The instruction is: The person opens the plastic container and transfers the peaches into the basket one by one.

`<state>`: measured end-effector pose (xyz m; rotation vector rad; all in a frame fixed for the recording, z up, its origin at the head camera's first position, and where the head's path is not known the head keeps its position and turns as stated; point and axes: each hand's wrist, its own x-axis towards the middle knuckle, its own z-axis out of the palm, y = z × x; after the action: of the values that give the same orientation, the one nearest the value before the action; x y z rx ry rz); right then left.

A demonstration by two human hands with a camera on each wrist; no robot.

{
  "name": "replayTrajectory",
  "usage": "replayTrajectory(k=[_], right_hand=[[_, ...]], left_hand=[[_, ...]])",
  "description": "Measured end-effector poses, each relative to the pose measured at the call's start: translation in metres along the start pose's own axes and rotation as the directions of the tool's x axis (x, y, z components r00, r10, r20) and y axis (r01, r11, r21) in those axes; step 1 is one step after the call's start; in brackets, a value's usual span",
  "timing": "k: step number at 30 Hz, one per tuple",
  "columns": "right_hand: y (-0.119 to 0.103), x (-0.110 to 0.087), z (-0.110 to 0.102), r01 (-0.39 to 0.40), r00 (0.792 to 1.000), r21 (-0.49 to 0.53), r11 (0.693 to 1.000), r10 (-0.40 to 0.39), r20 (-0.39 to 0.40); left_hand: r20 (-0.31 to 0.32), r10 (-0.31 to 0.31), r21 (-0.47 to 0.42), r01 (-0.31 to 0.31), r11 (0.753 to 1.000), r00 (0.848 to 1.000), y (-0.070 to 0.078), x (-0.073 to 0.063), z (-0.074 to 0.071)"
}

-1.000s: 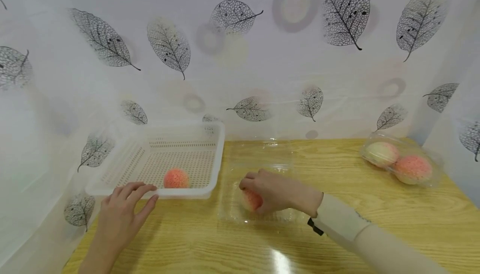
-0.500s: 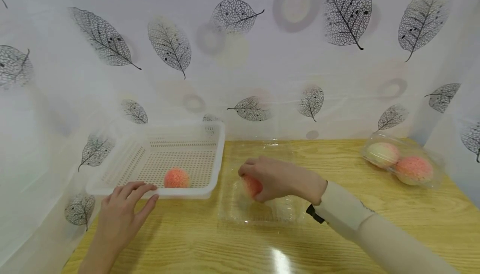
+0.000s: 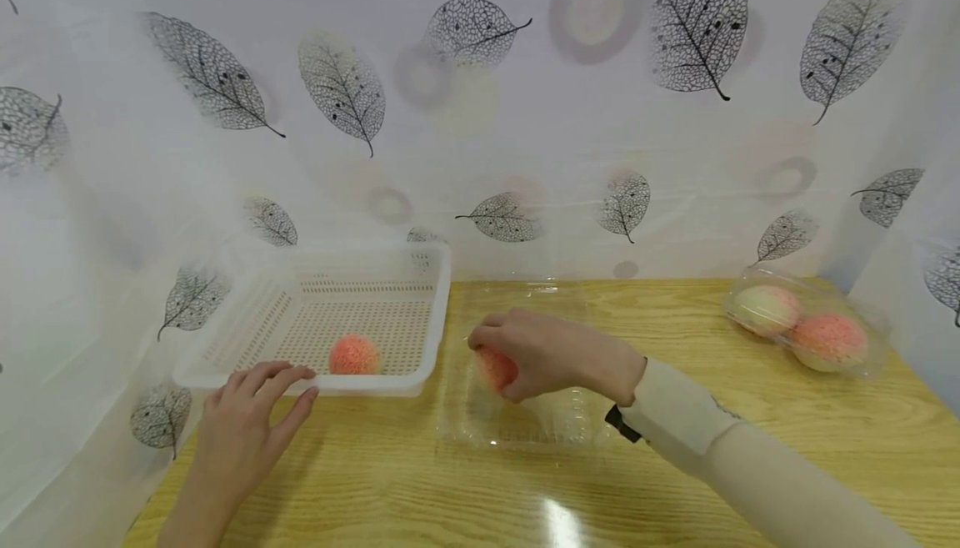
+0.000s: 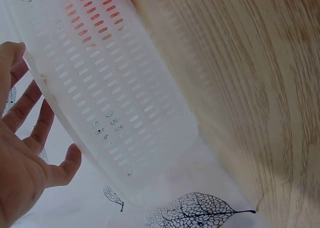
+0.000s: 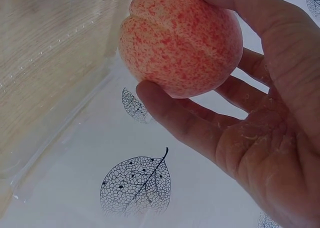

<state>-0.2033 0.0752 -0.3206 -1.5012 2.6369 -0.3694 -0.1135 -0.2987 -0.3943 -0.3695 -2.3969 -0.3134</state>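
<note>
My right hand [image 3: 536,354] grips a speckled pink-orange peach [image 3: 495,369] over a clear plastic clamshell box [image 3: 525,427] that lies with its lid folded back. The right wrist view shows the peach [image 5: 180,43] between the thumb and fingers, its groove facing the camera. My left hand [image 3: 247,419] rests relaxed fingers on the front rim of a white perforated basket [image 3: 367,384], its thumb spread to the side. Inside that basket, near the front wall, lies another peach [image 3: 354,355]. In the left wrist view the left fingertips [image 4: 17,47] touch the rim, and reddish colour shows through the slots.
At the right rear of the wooden table [image 3: 675,448] stands a clear clamshell [image 3: 795,339] with two peaches inside. A white leaf-printed curtain [image 3: 525,139] hangs behind and along both sides.
My right hand has lifted the peach from the clear box and shifted slightly left with it. The left hand stays on the basket rim.
</note>
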Motion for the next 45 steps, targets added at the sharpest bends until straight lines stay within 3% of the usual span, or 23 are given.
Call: replayTrajectory(k=[45], right_hand=[[0.004,0.044,-0.008,0.069,0.994,0.026,0.997,-0.067,-0.091]], left_hand=[[-0.008,0.003,-0.009,-0.003,1.000,1.000,-0.003,0.001,0.002]])
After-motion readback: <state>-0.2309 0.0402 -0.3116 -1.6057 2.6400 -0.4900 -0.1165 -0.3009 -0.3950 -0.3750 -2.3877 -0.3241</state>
